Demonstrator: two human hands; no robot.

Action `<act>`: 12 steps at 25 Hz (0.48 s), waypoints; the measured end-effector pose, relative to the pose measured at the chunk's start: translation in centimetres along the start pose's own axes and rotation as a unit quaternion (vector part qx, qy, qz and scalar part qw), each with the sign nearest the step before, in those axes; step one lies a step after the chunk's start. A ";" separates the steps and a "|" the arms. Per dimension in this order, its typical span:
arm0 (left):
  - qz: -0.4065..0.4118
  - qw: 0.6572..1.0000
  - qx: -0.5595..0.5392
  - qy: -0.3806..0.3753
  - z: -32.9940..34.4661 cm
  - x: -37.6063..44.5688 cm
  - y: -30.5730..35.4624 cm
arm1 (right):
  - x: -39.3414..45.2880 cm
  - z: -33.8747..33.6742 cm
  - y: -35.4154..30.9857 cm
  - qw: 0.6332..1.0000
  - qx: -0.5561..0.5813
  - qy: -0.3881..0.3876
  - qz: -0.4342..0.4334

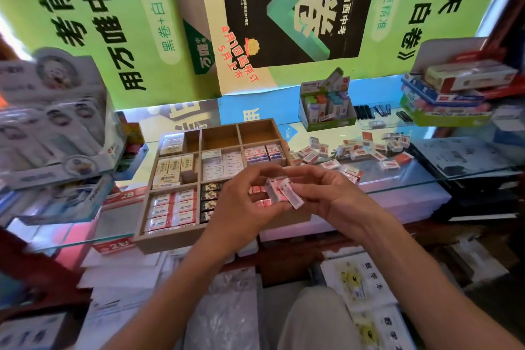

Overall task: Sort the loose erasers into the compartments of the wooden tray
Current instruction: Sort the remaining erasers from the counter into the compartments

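Note:
A wooden tray [143, 239] with several compartments sits on the glass counter, most of them filled with packed erasers; the far compartments are bare wood. Over the tray's near right corner, my left hand [241, 202] and my right hand [326, 193] together hold a small stack of red-and-white erasers [281, 193], fingers curled round it from both sides. A heap of loose red-and-white erasers [355, 150] lies on the glass to the right of the tray. The near right compartment is mostly hidden by my hands.
A display box of correction tapes [326, 108] stands behind the loose heap. Stacked stationery boxes [454, 85] fill the far right, packaged goods [54, 128] the left. The glass counter edge [397, 187] runs close to my hands. Posters cover the wall.

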State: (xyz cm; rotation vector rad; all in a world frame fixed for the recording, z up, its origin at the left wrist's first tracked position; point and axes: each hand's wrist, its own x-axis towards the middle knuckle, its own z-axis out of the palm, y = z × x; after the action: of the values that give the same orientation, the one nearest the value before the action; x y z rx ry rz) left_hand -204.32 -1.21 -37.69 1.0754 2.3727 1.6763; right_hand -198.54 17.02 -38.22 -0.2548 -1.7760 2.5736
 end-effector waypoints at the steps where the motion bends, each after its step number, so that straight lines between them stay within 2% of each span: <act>1: -0.015 0.999 -0.033 -0.007 0.0 -0.1 -0.1 | -0.1 -0.2 -0.1 1.000 0.011 0.004 0.006; 6: -0.068 0.989 -0.129 -0.002 -0.2 0.1 -1.2 | -0.3 -1.4 -0.6 0.995 0.041 0.092 -0.001; 10: -0.087 0.991 -0.102 -0.019 0.5 1.0 -1.5 | -0.1 -1.8 -1.0 0.992 -0.039 0.123 -0.015; 12: -0.094 0.995 -0.027 -0.036 1.2 1.8 -1.6 | 0.5 -1.8 -1.4 0.984 -0.118 0.135 -0.019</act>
State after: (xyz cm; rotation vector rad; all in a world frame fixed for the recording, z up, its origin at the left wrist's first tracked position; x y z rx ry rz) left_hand -205.98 0.44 -38.93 0.8581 2.2896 1.5983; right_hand -198.93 19.24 -37.58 -0.5373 -1.9539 2.1735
